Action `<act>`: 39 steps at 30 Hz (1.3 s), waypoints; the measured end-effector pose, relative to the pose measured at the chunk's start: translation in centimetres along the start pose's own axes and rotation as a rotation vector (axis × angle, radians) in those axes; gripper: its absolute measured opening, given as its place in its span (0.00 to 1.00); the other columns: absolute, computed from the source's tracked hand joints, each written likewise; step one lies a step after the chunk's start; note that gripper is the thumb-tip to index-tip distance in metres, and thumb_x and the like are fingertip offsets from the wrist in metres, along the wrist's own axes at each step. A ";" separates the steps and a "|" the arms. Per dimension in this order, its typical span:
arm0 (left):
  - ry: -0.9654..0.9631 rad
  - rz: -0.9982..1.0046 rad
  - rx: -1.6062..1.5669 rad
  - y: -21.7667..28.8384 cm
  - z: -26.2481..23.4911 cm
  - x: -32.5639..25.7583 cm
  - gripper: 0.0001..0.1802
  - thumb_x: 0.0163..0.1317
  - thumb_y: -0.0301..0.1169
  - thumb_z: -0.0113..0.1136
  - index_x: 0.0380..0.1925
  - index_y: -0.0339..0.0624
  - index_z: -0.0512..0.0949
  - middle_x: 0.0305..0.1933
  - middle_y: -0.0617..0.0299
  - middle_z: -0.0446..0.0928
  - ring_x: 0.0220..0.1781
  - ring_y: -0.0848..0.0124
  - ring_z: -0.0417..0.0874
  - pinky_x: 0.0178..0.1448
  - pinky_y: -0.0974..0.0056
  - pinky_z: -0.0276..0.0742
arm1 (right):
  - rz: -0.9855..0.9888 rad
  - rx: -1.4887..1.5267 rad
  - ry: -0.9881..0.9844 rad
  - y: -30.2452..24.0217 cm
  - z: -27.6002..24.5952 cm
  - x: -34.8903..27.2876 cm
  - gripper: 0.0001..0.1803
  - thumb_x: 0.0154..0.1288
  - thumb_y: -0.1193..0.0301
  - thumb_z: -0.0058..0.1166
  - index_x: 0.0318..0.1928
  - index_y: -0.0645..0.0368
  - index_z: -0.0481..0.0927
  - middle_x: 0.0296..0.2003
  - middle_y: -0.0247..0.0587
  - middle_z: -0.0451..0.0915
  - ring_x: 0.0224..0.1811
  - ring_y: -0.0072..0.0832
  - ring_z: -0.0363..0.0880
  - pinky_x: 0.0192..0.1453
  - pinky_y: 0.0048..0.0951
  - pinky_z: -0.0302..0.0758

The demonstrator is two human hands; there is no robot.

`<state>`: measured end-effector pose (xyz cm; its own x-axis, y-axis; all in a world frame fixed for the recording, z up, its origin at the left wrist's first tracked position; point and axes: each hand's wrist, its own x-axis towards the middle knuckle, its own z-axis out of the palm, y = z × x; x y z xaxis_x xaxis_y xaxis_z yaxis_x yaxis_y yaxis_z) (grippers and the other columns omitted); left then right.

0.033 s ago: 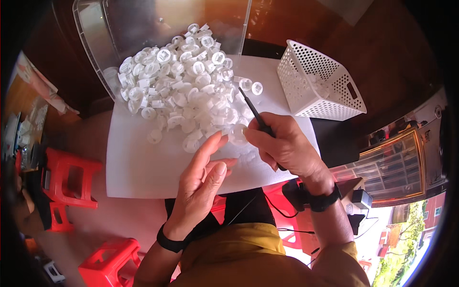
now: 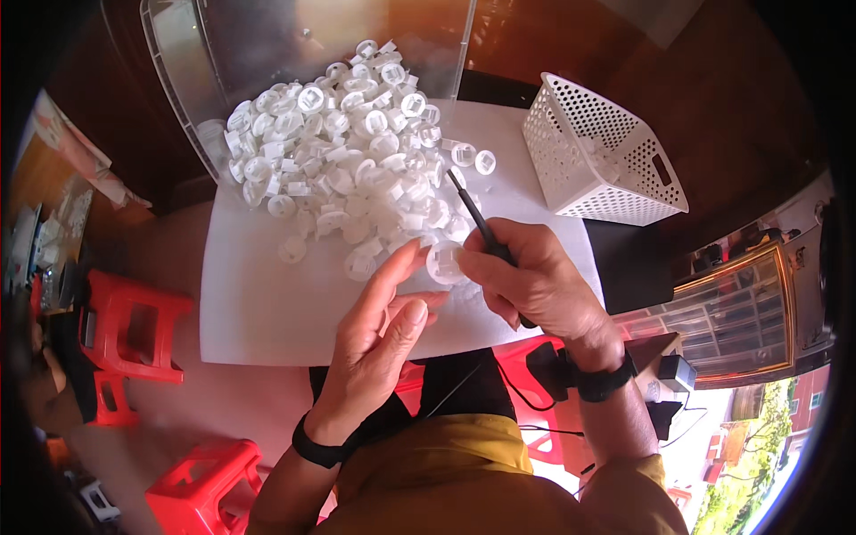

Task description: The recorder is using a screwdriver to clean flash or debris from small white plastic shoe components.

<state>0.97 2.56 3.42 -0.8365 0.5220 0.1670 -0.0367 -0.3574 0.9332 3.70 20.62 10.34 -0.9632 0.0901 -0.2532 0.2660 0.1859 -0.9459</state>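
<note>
Clamping a slim black rod-shaped tool [image 2: 472, 203], right hand [image 2: 540, 280]; left hand [image 2: 371, 334], fingers apart. Round translucent white disc [image 2: 441, 265] just left of the grip, contact unclear: a tool swing could flick it.

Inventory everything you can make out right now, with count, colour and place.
Table: one, white-topped, centre
Round plastic parts: too many to count, white, heaped on table
Slim tool: one, black, right of centre
Clear bin: one, colourless, top
Perforated basket: one, white, upper right
Stools: at least two, red, left
Framed panel: one, gold-edged, far right
Wristbands: two, black, on wrists
Shirt: one, yellow, lower centre
Left hand: one, bare, centre
Right hand: one, bare, around tool
</note>
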 end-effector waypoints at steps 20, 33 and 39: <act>-0.099 0.199 0.169 0.4 -0.5 -1.6 0.19 0.66 0.25 0.55 0.57 0.32 0.72 0.56 0.56 0.70 0.53 0.70 0.74 0.59 0.63 0.71 | -0.162 0.334 0.028 4.2 3.1 -3.5 0.07 0.68 0.72 0.56 0.35 0.62 0.74 0.20 0.24 0.69 0.20 0.09 0.64 0.22 0.16 0.62; -0.196 0.243 0.191 1.2 -0.7 -1.8 0.19 0.63 0.21 0.57 0.55 0.27 0.72 0.56 0.50 0.69 0.56 0.65 0.75 0.55 0.61 0.77 | -0.060 0.287 -0.043 4.0 1.9 -4.7 0.06 0.65 0.73 0.59 0.37 0.63 0.78 0.23 0.27 0.73 0.24 0.11 0.66 0.26 0.17 0.64; -0.168 0.346 0.359 0.8 -1.0 -2.0 0.18 0.60 0.21 0.59 0.51 0.27 0.75 0.53 0.45 0.74 0.52 0.63 0.78 0.52 0.64 0.78 | -0.157 0.191 -0.010 4.5 2.5 -4.7 0.07 0.63 0.74 0.61 0.39 0.63 0.78 0.24 0.28 0.73 0.25 0.12 0.66 0.28 0.18 0.66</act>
<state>2.02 0.44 3.50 -0.6662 0.5475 0.5064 0.4406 -0.2589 0.8596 9.37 18.60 6.75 -0.9928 0.0652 -0.1007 0.1015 0.0087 -0.9948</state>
